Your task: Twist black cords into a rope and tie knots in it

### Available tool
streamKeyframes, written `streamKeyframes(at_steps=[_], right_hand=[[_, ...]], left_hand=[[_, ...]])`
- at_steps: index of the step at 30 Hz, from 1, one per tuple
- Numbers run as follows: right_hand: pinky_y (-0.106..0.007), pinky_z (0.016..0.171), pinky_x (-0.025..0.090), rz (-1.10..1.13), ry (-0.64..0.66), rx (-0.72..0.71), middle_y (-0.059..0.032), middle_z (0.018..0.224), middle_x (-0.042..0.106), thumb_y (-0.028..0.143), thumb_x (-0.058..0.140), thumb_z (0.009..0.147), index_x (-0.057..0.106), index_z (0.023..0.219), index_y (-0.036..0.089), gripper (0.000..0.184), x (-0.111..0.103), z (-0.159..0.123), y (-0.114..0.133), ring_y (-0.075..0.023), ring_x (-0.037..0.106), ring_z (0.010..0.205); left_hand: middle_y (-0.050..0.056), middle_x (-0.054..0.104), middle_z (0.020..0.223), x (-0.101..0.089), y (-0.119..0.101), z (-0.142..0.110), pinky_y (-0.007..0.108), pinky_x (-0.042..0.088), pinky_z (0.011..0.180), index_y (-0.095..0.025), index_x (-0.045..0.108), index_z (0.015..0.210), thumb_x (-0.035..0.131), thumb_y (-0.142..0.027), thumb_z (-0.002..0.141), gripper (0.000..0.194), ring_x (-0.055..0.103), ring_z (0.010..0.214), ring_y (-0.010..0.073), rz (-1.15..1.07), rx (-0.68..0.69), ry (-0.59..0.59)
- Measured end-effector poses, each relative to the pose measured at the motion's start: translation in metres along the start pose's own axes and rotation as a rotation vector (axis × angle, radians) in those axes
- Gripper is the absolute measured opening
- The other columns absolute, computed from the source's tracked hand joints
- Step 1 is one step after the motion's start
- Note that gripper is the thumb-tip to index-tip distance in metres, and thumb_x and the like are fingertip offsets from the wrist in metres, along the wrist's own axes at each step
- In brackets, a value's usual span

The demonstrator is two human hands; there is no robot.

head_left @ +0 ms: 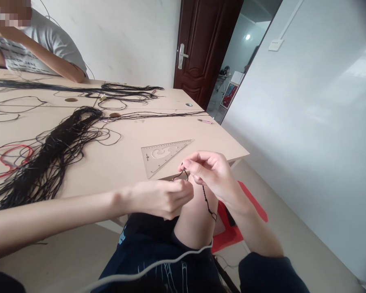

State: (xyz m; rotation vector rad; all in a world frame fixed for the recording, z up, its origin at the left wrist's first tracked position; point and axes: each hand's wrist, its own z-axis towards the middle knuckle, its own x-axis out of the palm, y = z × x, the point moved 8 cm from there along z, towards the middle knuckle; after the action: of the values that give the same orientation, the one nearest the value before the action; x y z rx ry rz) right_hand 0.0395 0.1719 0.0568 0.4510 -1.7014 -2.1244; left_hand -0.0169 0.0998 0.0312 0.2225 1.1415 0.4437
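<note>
1. The left hand has its fingers curled and pressed together around a black cord. The hand's back hides the fingertips, so the exact grip cannot be told.
2. The right hand pinches the cord between thumb and forefinger, with its other fingers curled loosely behind them.
3. The cord forms a small arc between the 2 hands. A knotted stretch hangs below the right hand's fingers, in front of the person's bare knee.
4. Just beyond the fingers, a clear plastic set square lies on the pale wooden table. Farther beyond the fingers and to the right lies a pink pen.
5. Left of the fingers sprawls a large hank of black cords, beside a red cord.
6. Far beyond the fingers, a co-worker's forearm rests at the table's far edge.
</note>
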Motion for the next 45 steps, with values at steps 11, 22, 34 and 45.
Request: streamKeyframes(at_steps=[11, 22, 34, 45], right_hand=[[-0.019, 0.044, 0.034, -0.265, -0.010, 0.049, -0.0024, 0.075, 0.064, 0.038, 0.059, 0.076, 0.066, 0.075, 0.017, 0.022, -0.003, -0.001, -0.017, -0.0066, 0.050, 0.053], [-0.025, 0.053, 0.042, -0.345, 0.055, 0.101, -0.0014, 0.065, 0.067, 0.038, 0.065, 0.073, 0.070, 0.077, 0.019, 0.020, -0.001, -0.003, -0.023, -0.0098, 0.054, 0.051], [-0.022, 0.049, 0.036, -0.243, 0.161, 0.130, 0.0009, 0.060, 0.065, 0.036, 0.066, 0.072, 0.072, 0.079, 0.019, 0.019, 0.003, 0.001, -0.029, -0.0067, 0.052, 0.047], [-0.023, 0.051, 0.038, -0.265, 0.156, 0.121, 0.0005, 0.061, 0.065, 0.038, 0.066, 0.072, 0.072, 0.077, 0.020, 0.020, 0.002, 0.002, -0.031, -0.0071, 0.051, 0.047]], left_hand=[[0.006, 0.068, 0.079, -0.027, -0.030, 0.025, 0.031, 0.050, 0.059, -0.019, 0.062, 0.083, 0.046, -0.005, 0.073, 0.023, 0.062, 0.067, 0.0188, -0.437, -0.005, -0.095], [-0.002, 0.056, 0.064, -0.013, 0.048, -0.059, 0.021, 0.048, 0.049, -0.021, 0.054, 0.077, 0.058, -0.023, 0.079, 0.005, 0.054, 0.056, 0.0091, -1.020, -1.244, -1.029], [0.003, 0.046, 0.092, 0.018, 0.042, -0.053, 0.018, 0.044, 0.049, -0.016, 0.059, 0.067, 0.064, -0.030, 0.074, 0.017, 0.050, 0.071, 0.0090, -1.346, -1.346, -1.109], [0.002, 0.044, 0.086, 0.024, 0.042, -0.053, 0.017, 0.043, 0.064, -0.016, 0.063, 0.063, 0.070, -0.027, 0.068, 0.014, 0.045, 0.082, 0.0107, -1.439, -1.329, -1.249]])
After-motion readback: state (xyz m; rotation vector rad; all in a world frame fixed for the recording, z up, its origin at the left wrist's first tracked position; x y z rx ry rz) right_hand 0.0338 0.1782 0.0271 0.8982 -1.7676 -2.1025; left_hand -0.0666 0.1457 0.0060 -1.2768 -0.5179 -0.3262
